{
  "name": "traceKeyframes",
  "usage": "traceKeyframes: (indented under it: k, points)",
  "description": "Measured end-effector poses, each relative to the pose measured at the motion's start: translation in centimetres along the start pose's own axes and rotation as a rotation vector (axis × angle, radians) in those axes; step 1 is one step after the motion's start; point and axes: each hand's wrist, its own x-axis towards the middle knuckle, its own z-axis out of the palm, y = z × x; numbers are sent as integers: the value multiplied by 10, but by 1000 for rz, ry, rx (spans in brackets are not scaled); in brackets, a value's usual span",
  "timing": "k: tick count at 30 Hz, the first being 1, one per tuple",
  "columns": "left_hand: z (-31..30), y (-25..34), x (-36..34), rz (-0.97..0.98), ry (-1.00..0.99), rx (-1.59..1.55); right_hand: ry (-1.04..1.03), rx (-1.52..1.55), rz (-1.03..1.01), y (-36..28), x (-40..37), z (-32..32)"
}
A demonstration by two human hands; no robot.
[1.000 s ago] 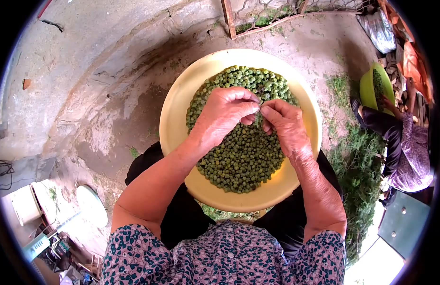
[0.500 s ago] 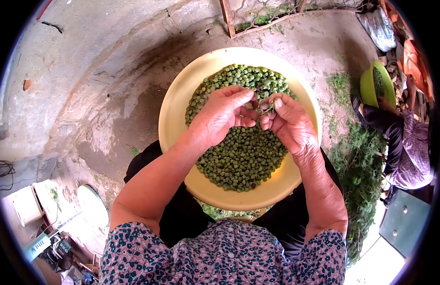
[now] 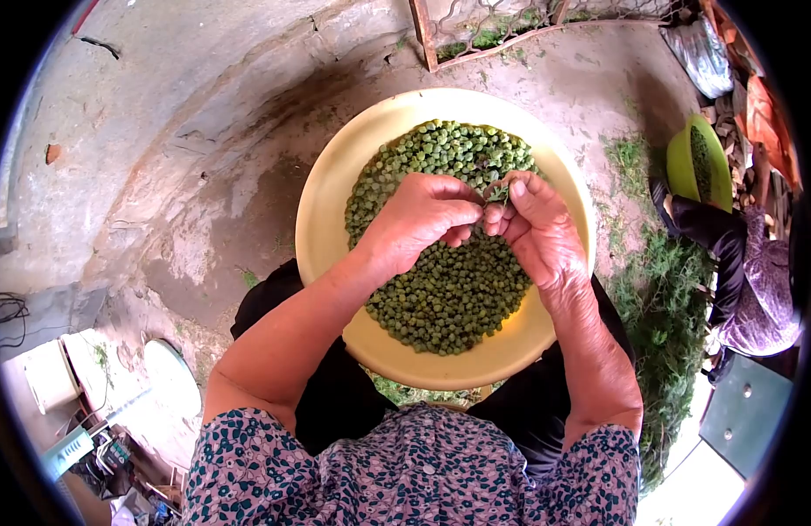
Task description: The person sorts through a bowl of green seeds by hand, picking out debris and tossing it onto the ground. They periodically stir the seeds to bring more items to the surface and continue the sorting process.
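A wide pale-yellow basin [image 3: 322, 237] rests in front of my body, between my knees. Small round green pods or berries [image 3: 445, 302] lie in a thick layer over its bottom. Above them, my right hand [image 3: 538, 226] pinches a small green sprig [image 3: 499, 195] between thumb and fingers. From the other side my left hand [image 3: 418, 219] meets it, thumb and forefinger pressed together right by the sprig. Whatever sits between those left fingertips is too small to make out.
At the right a co-worker in a purple patterned top [image 3: 760, 298] sits beside a lime-green basin [image 3: 690, 167]. A long heap of cut green plants [image 3: 655, 324] lies on the ground between us. A metal-framed grille [image 3: 502, 44] stands ahead, and a concrete wall [image 3: 160, 96] rises at left.
My left hand's fingers, spread apart before, have closed into a pinch close to the right fingertips. The right hand still holds the sprig in nearly the same place.
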Motion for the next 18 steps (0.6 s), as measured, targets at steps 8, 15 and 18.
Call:
traceKeyframes:
  k: [8, 15, 18]
  points:
    - [4, -5, -2, 110, -93, 434, 284, -80, -115, -29, -1, -3]
    - [7, -32, -1, 308, -309, 976, 554, -26, -528, -72, -2, -81]
    - [9, -38, -7, 339, -404, 1105, 703, -60, -548, -82, -10, -92]
